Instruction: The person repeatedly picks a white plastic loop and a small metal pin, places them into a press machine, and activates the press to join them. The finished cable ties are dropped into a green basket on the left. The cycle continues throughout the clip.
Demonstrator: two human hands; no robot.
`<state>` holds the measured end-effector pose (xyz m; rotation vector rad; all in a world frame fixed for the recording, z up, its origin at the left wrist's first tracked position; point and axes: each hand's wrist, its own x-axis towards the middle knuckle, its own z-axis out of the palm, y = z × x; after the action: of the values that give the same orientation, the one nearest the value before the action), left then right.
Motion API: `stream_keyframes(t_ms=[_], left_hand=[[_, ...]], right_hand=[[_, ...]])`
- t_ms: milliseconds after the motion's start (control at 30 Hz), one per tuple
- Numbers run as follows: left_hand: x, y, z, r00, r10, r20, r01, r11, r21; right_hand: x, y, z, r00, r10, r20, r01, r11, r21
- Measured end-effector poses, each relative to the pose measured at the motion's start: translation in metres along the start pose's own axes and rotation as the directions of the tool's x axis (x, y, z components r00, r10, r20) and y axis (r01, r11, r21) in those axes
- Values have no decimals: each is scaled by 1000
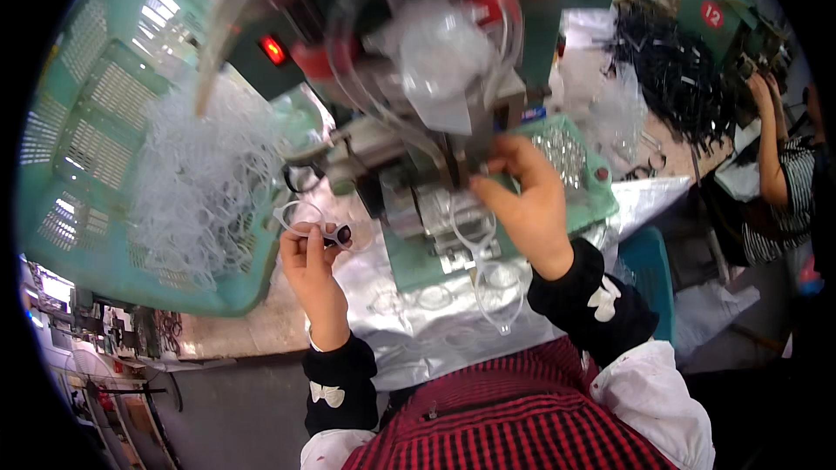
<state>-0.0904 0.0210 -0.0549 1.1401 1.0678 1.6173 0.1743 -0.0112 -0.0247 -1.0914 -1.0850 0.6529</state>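
Note:
My left hand (315, 274) is closed on a clear plastic eyeglass frame (302, 206), with a small dark oval piece (342, 234) beside its fingertips. At the working head of a green bench machine (457, 135), my right hand (533, 207) has its thumb and fingers bent together. Whatever lies between those fingertips is too small to make out. Just left of that hand, another clear eyeglass frame (470, 237) sits at the machine's metal fixture (435, 209). Nearer to me, one more clear frame (500, 328) lies on the silvery table covering (418, 344).
A large green basket (239, 300) heaped with clear plastic pieces (196, 183) stands at the left. Right of the machine is a green tray (601, 200) of small shiny parts. Black strips (670, 70) lie farther right, near another person's arm (766, 135).

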Motion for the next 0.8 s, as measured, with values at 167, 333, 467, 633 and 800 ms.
stream_keyframes(t_ms=[167,333,467,633,800], left_hand=[[-20,-24,-4,999,10,-33,-13,994,-104],[-9,82,56,772,628,98,-603,773,-199],[17,94,70,696,690,196,-690,719,-80],[-17,82,82,454,728,513,-837,546,-34],[-29,46,94,28,681,731,-981,158,-109]], right_hand=[[-9,-11,1,999,48,7,-49,995,82],[-4,-28,6,990,129,65,-140,968,207],[-11,-40,17,988,143,50,-152,944,292],[-18,-47,-12,972,-14,234,-6,996,84],[5,44,-104,954,-100,-283,-8,934,-358]])
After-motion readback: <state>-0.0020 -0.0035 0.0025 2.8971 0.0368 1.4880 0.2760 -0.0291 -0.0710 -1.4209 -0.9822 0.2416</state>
